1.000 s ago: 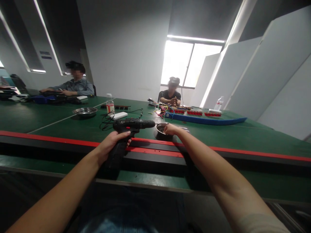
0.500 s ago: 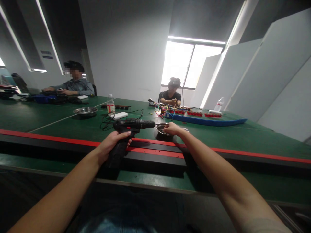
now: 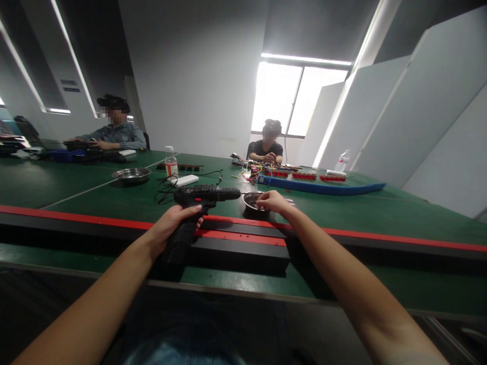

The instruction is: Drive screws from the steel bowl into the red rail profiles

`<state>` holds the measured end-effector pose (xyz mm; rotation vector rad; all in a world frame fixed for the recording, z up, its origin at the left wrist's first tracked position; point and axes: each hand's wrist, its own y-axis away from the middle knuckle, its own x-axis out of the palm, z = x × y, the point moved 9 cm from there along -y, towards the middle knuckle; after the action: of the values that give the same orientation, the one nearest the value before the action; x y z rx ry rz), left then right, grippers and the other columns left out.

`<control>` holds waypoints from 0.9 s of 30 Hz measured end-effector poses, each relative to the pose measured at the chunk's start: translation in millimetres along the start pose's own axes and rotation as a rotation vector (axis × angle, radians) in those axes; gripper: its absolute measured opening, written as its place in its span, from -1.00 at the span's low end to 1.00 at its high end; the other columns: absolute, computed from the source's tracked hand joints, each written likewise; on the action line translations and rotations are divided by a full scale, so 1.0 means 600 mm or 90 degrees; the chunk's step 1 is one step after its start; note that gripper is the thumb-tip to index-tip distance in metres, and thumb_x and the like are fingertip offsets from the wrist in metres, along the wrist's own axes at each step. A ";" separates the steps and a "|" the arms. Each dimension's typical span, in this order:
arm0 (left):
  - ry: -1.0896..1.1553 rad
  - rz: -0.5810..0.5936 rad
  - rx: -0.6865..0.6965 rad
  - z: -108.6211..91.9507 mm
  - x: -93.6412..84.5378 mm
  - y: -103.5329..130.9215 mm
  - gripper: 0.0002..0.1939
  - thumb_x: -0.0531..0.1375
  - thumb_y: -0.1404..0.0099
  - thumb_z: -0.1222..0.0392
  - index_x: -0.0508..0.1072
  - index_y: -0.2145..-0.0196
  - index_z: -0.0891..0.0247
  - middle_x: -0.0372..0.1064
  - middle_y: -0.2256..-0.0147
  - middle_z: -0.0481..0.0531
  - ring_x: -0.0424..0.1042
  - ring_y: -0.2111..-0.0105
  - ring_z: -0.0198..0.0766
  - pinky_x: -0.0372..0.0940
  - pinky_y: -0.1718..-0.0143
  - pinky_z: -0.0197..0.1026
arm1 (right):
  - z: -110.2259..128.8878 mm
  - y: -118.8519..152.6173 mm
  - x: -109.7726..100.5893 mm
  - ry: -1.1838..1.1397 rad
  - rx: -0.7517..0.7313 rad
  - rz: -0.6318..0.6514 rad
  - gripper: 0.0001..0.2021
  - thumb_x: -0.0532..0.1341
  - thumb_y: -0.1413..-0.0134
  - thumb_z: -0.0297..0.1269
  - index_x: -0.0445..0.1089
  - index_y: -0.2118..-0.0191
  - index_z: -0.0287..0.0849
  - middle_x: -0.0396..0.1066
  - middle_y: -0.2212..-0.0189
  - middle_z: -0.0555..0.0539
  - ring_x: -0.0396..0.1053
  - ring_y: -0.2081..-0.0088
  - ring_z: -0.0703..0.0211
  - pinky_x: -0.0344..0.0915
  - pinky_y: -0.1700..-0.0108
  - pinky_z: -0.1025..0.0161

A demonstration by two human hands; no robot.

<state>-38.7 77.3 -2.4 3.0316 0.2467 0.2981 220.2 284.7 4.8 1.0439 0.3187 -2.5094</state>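
My left hand (image 3: 177, 223) is wrapped around the grip of a black cordless drill (image 3: 201, 195), whose bit points right. At the rim of a small metal bowl (image 3: 249, 199), my right hand (image 3: 272, 201) has its fingers pinched together, dipping inside. Small dark pieces lie in the bowl, too small to name; whatever the fingertips hold is hidden. Below the drill, a short black bar with a red top (image 3: 243, 253) lies against a long black and red rail (image 3: 95, 223) that runs across the table.
Beyond the drill are a bottle (image 3: 171, 163), a white power bank-like block (image 3: 186, 180) with a black cable, and a wider metal bowl (image 3: 131, 175). A long blue strip (image 3: 323, 188) and coloured wires (image 3: 253, 170) lie farther right. Two people sit across the green table (image 3: 380, 213).
The view has shifted slightly. My right hand stays at the small bowl with its fingers moving a little; the drill remains held in my left hand.
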 end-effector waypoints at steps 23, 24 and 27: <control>-0.008 -0.009 0.011 -0.001 -0.003 -0.002 -0.69 0.39 -0.19 0.12 0.51 0.20 0.38 0.51 0.40 0.10 0.49 0.51 -0.33 0.42 0.51 -0.36 | -0.005 0.009 -0.021 -0.044 -0.029 -0.089 -0.85 0.34 -0.02 -0.34 0.59 0.29 -0.30 0.49 0.50 -0.08 0.34 0.49 0.25 0.18 0.44 0.31; -0.007 -0.009 0.010 -0.001 -0.003 -0.002 -0.69 0.39 -0.19 0.12 0.51 0.19 0.38 0.51 0.40 0.10 0.49 0.51 -0.33 0.42 0.51 -0.36 | -0.004 0.011 -0.021 -0.046 -0.028 -0.091 -0.86 0.34 -0.02 -0.35 0.60 0.29 -0.30 0.50 0.50 -0.09 0.35 0.49 0.24 0.19 0.43 0.31; -0.001 -0.009 0.008 -0.002 -0.002 -0.001 -0.70 0.38 -0.20 0.14 0.51 0.19 0.39 0.50 0.40 0.10 0.48 0.51 -0.32 0.42 0.51 -0.35 | -0.002 0.018 -0.025 -0.085 -0.025 -0.104 -0.85 0.36 0.00 -0.38 0.60 0.26 -0.30 0.53 0.44 -0.12 0.40 0.44 0.20 0.26 0.38 0.30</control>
<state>-40.3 77.9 -1.8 3.0414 0.2712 0.2942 235.5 279.5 13.8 0.8607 0.4283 -2.6906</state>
